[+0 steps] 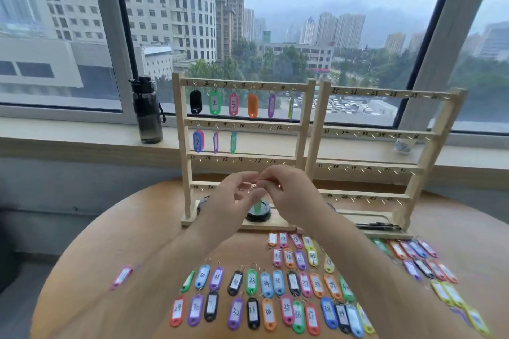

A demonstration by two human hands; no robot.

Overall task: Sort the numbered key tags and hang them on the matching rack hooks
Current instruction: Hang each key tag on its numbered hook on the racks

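Two wooden racks with numbered hooks stand at the table's far side: the left rack [242, 124] and the right rack [374, 133]. The left rack carries tags on its top row and three more on the second row, among them a blue tag marked 7 [197, 141]. My left hand [234, 195] and my right hand [286, 192] meet in front of the left rack's lower rows. Between them they pinch the metal ring of a green key tag [257, 206], which hangs down below the fingers. Several rows of coloured numbered tags [275, 297] lie on the table near me.
A dark water bottle [147, 110] stands on the windowsill left of the racks. A black round lid [258, 215] sits on the left rack's base. One pink tag [122, 276] lies alone at the left. A dark pen [377, 226] rests on the right rack's base.
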